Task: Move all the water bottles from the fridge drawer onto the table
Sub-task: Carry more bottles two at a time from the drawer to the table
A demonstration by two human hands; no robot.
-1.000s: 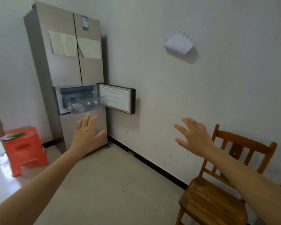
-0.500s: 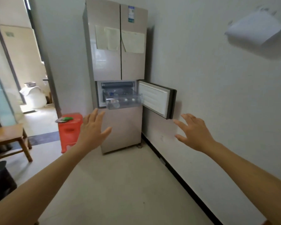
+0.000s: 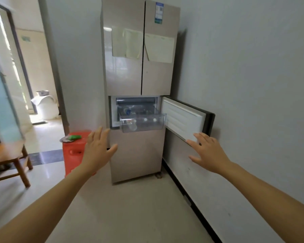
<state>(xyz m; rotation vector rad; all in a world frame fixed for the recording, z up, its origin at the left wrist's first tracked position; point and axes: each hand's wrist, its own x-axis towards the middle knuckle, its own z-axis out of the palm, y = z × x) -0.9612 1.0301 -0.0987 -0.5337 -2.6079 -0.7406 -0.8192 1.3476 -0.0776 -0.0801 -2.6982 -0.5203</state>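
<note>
A tall beige fridge (image 3: 140, 67) stands ahead against the wall. Its small middle door (image 3: 184, 118) hangs open to the right. A clear plastic drawer (image 3: 158, 125) is pulled out of the compartment, with several clear water bottles (image 3: 130, 111) lying inside. My left hand (image 3: 96, 151) is raised in front of the fridge's lower left, fingers straight and empty. My right hand (image 3: 207, 153) is held out below the open door, fingers spread and empty. Both hands are short of the drawer.
A red plastic stool (image 3: 74, 151) with a green item on a plate stands left of the fridge. A wooden table corner (image 3: 7, 155) shows at far left. A doorway (image 3: 33, 85) opens beyond it. The white wall (image 3: 253, 102) runs along the right.
The view has turned left and moved nearer the fridge, which now looks larger and centred. The chair has left the view. Both hands stay open and raised.
</note>
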